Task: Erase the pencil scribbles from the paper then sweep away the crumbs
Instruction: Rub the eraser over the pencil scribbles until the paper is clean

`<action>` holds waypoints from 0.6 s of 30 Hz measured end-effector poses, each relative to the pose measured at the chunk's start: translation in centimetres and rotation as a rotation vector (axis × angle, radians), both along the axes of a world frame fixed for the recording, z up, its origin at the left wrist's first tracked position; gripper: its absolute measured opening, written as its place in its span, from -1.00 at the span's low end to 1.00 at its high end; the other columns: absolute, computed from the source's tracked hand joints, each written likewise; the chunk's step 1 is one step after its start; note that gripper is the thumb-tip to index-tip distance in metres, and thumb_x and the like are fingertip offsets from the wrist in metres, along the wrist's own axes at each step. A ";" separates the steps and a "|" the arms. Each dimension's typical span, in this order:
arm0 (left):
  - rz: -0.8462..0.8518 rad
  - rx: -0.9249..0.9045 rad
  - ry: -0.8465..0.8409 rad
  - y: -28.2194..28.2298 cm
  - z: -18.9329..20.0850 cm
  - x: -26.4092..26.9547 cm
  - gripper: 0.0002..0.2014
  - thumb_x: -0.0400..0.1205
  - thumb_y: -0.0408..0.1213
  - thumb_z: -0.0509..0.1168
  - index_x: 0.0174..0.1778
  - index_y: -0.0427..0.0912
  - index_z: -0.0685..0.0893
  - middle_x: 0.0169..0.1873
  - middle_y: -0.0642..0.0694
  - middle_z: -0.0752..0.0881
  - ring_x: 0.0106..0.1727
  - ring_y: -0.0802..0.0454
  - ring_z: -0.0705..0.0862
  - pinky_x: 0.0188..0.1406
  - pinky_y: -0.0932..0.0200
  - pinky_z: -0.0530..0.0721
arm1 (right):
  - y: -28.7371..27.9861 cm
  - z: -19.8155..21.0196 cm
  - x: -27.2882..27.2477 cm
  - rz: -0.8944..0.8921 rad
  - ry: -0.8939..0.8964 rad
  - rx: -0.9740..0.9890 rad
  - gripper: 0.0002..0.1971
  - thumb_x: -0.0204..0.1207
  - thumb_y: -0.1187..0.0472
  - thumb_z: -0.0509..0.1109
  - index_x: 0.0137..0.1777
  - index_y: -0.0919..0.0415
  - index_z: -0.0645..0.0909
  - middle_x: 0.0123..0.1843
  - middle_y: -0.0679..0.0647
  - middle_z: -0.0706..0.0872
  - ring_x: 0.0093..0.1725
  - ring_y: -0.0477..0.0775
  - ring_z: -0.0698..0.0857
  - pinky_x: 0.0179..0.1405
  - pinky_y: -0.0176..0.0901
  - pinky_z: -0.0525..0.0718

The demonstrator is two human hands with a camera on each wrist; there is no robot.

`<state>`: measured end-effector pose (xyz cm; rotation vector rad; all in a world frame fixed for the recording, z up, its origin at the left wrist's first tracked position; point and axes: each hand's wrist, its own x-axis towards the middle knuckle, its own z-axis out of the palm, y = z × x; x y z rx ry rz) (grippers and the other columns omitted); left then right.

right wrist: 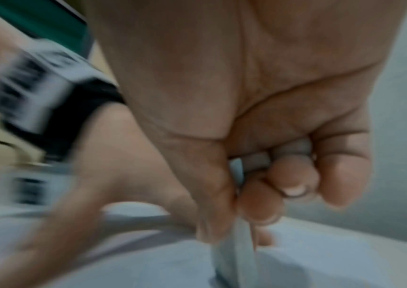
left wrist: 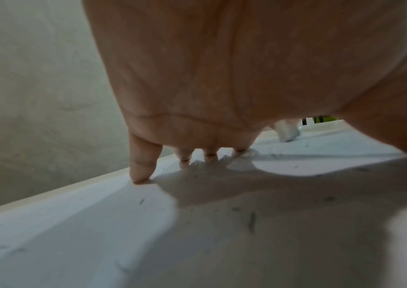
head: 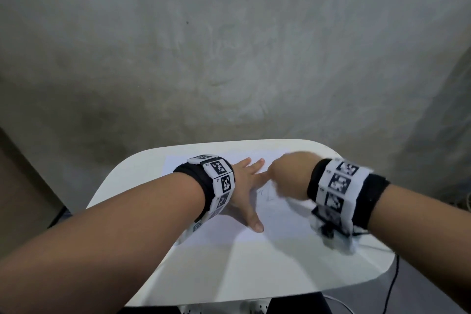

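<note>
A white sheet of paper (head: 280, 219) lies on a white table (head: 229, 275). Faint pencil scribbles (head: 267, 192) sit near its middle. My left hand (head: 246, 183) lies flat on the paper with its fingers spread, and its fingertips (left wrist: 139, 175) press the sheet. My right hand (head: 288, 176) is blurred just right of it, over the scribbles. In the right wrist view the right hand (right wrist: 259, 194) grips a white eraser (right wrist: 237, 259) whose lower end touches the paper. Several dark crumbs (left wrist: 251, 220) are scattered on the sheet under my left palm.
A rough grey wall (head: 229, 46) rises just behind the table. The table's rounded far edge (head: 254, 141) is close to the paper. A black cable (head: 390, 285) hangs off the right side. Bare tabletop lies in front of the sheet.
</note>
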<state>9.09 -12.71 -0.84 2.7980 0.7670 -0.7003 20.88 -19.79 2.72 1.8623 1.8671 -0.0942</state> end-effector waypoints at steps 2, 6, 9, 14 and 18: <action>0.005 0.002 -0.004 -0.2 0.3 0.1 0.26 0.32 0.33 0.48 0.62 0.24 -0.39 0.64 0.10 -0.41 0.67 0.02 -0.37 0.62 -0.17 -0.10 | -0.9 -0.5 -1.4 0.105 0.090 -0.050 -0.70 0.60 0.15 0.31 0.31 0.10 0.60 0.16 0.07 0.74 0.16 0.15 0.68 -0.24 -0.20 0.43; 0.002 -0.004 0.020 0.4 -0.4 0.0 0.26 0.27 0.42 0.43 0.60 0.32 -0.41 0.63 0.16 -0.43 0.67 0.02 -0.40 0.59 -0.31 -0.15 | 0.6 0.9 2.6 -0.126 0.011 0.051 -0.73 0.54 0.13 0.30 0.15 0.19 0.69 0.09 0.08 0.78 0.09 0.15 0.72 -0.08 -0.16 0.58; -0.012 0.007 0.025 0.3 -0.1 0.1 0.26 0.28 0.40 0.44 0.59 0.30 -0.42 0.64 0.12 -0.43 0.67 0.00 -0.38 0.59 -0.30 -0.12 | 0.1 0.1 0.8 -0.044 0.036 0.021 -0.72 0.55 0.17 0.30 0.23 0.17 0.66 0.11 0.07 0.77 0.07 0.15 0.71 -0.10 -0.17 0.51; -0.013 0.010 0.025 0.4 -0.4 0.1 0.27 0.25 0.43 0.43 0.58 0.32 -0.42 0.63 0.15 -0.43 0.67 0.01 -0.39 0.58 -0.35 -0.13 | 0.6 0.7 2.5 -0.136 0.073 0.036 -0.74 0.53 0.13 0.32 0.14 0.17 0.69 0.06 0.08 0.77 -0.01 0.13 0.68 -0.12 -0.17 0.54; -0.015 0.007 0.034 0.4 -0.4 0.1 0.28 0.26 0.43 0.44 0.57 0.33 -0.44 0.64 0.11 -0.43 0.67 -0.02 -0.39 0.58 -0.34 -0.12 | 0.5 -0.2 1.1 -0.042 0.025 0.011 -0.73 0.54 0.16 0.31 0.20 0.14 0.67 0.02 0.04 0.77 0.01 0.13 0.72 -0.12 -0.13 0.55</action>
